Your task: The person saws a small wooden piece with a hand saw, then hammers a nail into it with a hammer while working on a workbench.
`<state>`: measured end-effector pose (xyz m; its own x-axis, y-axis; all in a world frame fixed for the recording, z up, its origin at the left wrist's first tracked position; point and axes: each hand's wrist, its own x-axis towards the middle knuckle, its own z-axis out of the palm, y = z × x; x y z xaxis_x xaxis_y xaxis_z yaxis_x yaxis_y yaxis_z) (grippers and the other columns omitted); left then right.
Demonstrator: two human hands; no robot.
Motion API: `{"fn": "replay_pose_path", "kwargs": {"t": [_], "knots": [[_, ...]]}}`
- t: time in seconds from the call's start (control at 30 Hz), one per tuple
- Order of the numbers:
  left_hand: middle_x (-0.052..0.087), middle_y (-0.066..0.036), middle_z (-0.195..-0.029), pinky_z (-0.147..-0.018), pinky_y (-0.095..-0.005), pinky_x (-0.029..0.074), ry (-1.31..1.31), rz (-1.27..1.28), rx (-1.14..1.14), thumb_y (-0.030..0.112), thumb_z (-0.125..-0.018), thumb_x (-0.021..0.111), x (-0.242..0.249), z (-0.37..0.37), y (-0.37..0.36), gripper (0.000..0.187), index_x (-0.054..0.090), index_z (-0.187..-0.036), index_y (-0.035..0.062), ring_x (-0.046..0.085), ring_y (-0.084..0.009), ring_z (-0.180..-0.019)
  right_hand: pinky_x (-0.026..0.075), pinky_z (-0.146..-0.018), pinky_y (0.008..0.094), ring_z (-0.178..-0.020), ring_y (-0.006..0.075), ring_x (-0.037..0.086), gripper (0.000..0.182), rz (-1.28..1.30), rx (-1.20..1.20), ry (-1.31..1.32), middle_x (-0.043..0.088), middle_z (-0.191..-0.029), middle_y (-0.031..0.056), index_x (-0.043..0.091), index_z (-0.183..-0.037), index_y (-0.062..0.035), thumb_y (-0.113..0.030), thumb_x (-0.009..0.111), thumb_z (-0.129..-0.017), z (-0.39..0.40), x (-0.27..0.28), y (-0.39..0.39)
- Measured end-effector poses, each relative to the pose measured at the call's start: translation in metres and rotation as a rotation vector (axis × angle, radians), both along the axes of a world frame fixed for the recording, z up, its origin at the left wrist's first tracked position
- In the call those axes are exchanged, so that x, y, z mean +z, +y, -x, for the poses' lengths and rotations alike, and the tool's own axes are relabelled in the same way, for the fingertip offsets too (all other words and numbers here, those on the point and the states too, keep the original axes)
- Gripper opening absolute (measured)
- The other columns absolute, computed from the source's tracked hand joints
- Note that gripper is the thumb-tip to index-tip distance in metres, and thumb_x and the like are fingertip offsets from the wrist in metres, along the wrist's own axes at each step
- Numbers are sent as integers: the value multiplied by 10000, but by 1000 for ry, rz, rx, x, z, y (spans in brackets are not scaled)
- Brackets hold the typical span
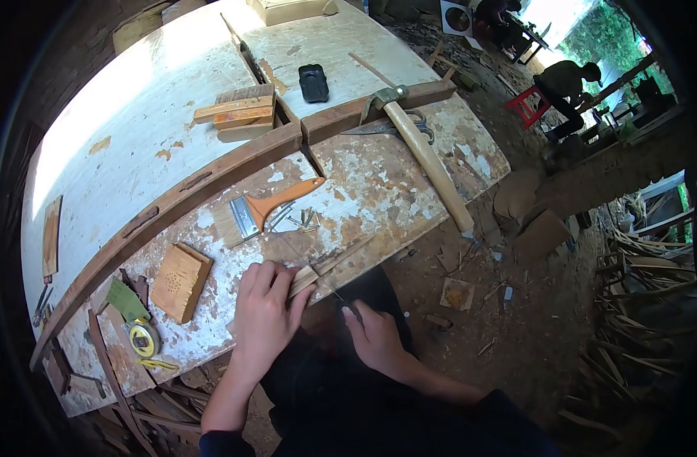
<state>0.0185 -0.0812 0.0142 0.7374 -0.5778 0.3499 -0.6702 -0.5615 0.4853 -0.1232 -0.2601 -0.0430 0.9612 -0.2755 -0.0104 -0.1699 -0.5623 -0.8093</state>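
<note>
An open-sided woodworking workshop, a paint-worn worktop [135, 129] filling the left of the frame, hammer [421, 145], paintbrush [261, 209] and loose nails [303, 219] lay at its centre, tape measure [143, 339] lower left, wood offcuts [645, 335] littered the dirt floor [531, 305] at right.

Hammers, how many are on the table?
1. The hammer lies at the table's far right side, its handle sticking out over the edge. Others may be hidden.
</note>
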Motion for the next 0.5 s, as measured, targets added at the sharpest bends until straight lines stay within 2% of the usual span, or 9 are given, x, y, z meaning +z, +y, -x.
{"fn": "replay_pose_path", "kwargs": {"t": [0.07,0.13,0.2,0.27,0.33,0.43,0.5], "knots": [[627,-138,-999,-856,-449,505,17,14,27,174,-893,866,-4,-1,-1,305,733,-1086,-21,615,-347,-945,520,-568,543,-684,482,703,241,-18,-46,-30,667,-705,249,619,-1008,10,-207,626,-1112,0,6,6],[649,-160,-1027,-857,-459,510,21,14,72,156,-883,875,-2,-3,1,310,715,-1075,-28,626,-370,-962,525,-575,491,-671,434,728,253,-93,-192,-167,673,-699,225,643,-1024,30,-201,613,-1124,-9,25,2],[659,-162,-991,-816,-467,540,21,26,81,186,-931,856,1,-5,6,311,708,-1119,-14,678,-382,-935,522,-601,443,-660,375,727,249,-183,-232,-92,676,-718,203,663,-1041,38,-186,600,-1129,-16,44,-22],[664,-160,-966,-774,-464,557,52,65,85,208,-955,843,2,-3,11,318,704,-1150,-1,706,-385,-907,518,-638,415,-659,350,696,238,-122,-188,-78,671,-740,189,656,-1026,34,-172,594,-1128,-31,55,-49],[667,-153,-948,-730,-451,564,86,50,64,233,-973,831,14,-1,17,330,696,-1181,15,721,-377,-873,517,-649,441,-642,354,670,229,24,-169,-71,684,-769,172,668,-1054,34,-181,617,-1114,-46,60,-67],[665,-141,-938,-704,-438,570,93,-22,5,266,-982,822,29,1,23,352,688,-1208,31,725,-360,-853,546,-752,458,-774,369,697,210,274,-154,-107,709,-889,174,698,-1141,24,-172,671,-1072,-63,66,-80],[659,-132,-933,-703,-435,572,65,-82,-28,285,-982,819,32,2,26,358,683,-1202,37,723,-348,-847,550,-839,465,-896,383,700,245,501,-148,-365,717,-1003,183,706,-1208,10,-167,707,-1037,-76,71,-85]]}}
